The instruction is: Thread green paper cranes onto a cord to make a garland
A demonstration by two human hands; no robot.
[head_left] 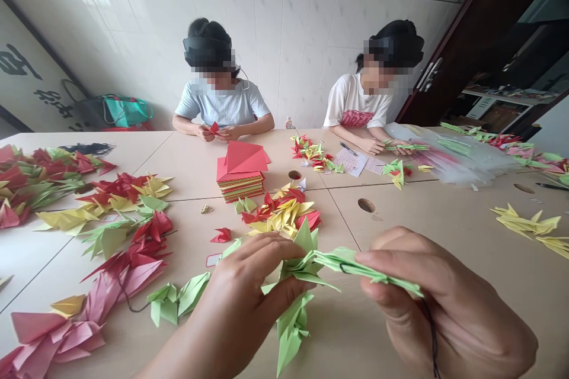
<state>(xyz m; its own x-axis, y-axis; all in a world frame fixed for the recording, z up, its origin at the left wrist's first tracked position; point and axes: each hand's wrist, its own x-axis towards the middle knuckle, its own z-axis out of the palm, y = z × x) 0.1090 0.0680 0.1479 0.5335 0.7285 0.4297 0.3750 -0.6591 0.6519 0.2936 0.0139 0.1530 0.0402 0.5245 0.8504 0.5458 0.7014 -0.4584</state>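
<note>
Left hand [249, 284] pinches a green paper crane [306, 263] between thumb and fingers, low centre above the table [466, 249]. Right hand [440, 302] is closed on the crane's long folded tip and a dark thread [433, 337]. More green cranes [178, 299] trail toward 9 o'clock. A heap of yellow and red cranes [284, 213] sits at 12 o'clock, a paper stack [240, 177] beyond it. Bare tabletop lies toward 2 o'clock, short of the yellow cranes [527, 225] near the right edge.
</note>
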